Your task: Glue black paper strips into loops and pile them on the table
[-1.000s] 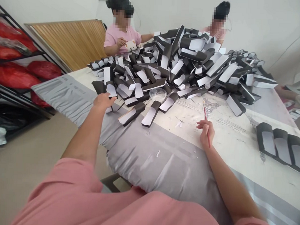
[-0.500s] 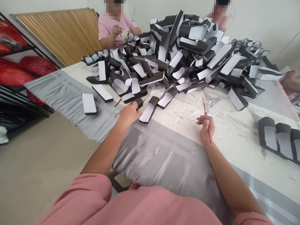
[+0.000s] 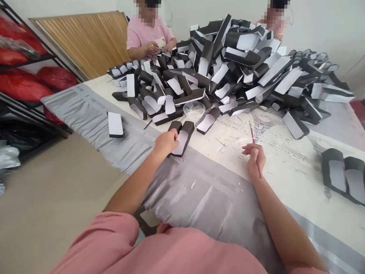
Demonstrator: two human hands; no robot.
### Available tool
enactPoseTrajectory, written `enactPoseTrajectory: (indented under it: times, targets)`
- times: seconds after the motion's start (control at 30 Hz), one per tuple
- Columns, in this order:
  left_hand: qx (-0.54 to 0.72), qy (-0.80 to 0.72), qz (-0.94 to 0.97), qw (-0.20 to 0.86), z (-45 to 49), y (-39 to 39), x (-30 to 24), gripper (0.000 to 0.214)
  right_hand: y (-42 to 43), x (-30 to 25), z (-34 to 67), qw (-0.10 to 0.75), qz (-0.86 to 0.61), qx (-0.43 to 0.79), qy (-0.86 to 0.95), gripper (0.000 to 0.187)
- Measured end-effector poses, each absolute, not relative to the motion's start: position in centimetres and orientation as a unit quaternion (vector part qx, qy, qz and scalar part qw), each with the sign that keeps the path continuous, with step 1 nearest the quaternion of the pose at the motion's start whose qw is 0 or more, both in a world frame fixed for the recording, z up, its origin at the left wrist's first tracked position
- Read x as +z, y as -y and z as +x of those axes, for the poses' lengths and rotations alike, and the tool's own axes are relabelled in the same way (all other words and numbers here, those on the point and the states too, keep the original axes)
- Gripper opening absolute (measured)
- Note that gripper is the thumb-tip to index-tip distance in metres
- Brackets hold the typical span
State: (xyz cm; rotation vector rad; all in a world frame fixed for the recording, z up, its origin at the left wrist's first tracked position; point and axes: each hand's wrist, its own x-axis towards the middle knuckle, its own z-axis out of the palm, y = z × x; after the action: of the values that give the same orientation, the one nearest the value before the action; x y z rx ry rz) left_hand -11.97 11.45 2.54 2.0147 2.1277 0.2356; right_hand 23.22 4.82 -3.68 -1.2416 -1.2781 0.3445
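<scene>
At the near edge of the pile, my left hand (image 3: pixel 167 142) is closed on a black padded piece (image 3: pixel 175 126), partly hidden by the fingers. Right beside it, touching or nearly so, lies a second black piece with a pale curved face (image 3: pixel 185 138). Fingers of my right hand (image 3: pixel 255 160) are wrapped round a thin red-handled brush (image 3: pixel 252 133), whose pale tip points away from me over the table. A clear shallow plastic bowl (image 3: pixel 194 110) stands just beyond my left hand, and another black-and-white piece (image 3: pixel 207 121) lies to its right.
A large heap of black-and-white pieces (image 3: pixel 206 58) covers the table's far side. A joined row of pieces (image 3: pixel 345 172) lies at right, a single piece (image 3: pixel 115 124) at left. Two people in pink sit behind the heap. Red bags (image 3: pixel 19 83) fill a shelf at left.
My left hand has brought its piece nearer to me, close against the neighbouring piece. A white-faced piece left of the bowl no longer lies there. My right hand holds the brush much as before.
</scene>
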Motion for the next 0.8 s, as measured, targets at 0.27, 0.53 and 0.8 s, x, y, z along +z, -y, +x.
enactPoseTrajectory:
  times: [0.27,0.53,0.8]
  targets:
    - [0.263,-0.796,0.544,0.024,-24.2,-17.1,5.0,0.020,-4.9,-3.6,23.0,0.616,-0.545,0.158,0.546,0.048]
    - [0.312,-0.668,0.674,-0.056,-18.3,-18.0,6.3,0.031,-4.7,-3.7,23.0,0.611,-0.551,0.146,0.550,0.044]
    - [0.138,-0.479,0.864,0.072,-3.0,-15.9,1.3,0.016,-4.6,-3.6,23.0,0.609,-0.554,0.158,0.546,0.045]
